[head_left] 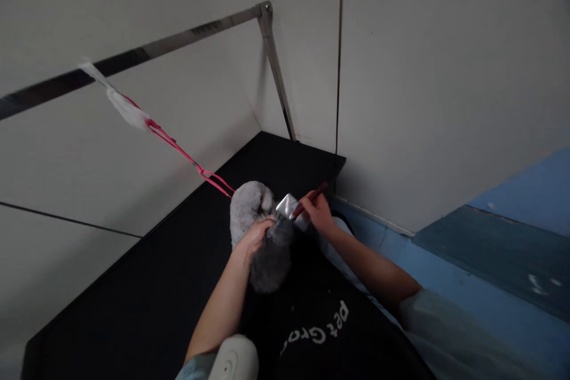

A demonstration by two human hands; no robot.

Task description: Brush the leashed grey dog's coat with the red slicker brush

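Note:
A small fluffy grey dog (246,211) is on the black table (178,267), near the edge closest to me; its face cannot be made out. My left hand (255,237) is closed on part of its furry body, perhaps a leg, with the thumb on top. In my right hand (318,214) is a slicker brush (287,205), gripped by its dark red handle. The brush's shiny metal back faces up, and its head is at the fur just right of my left hand. The bristles are hidden.
A pink leash (176,143) runs from the dog to a white strip tied on a metal arm (173,41) above the table. Pale walls (423,71) stand behind and right. My black apron (320,309) and a white rounded device (236,357) are in front.

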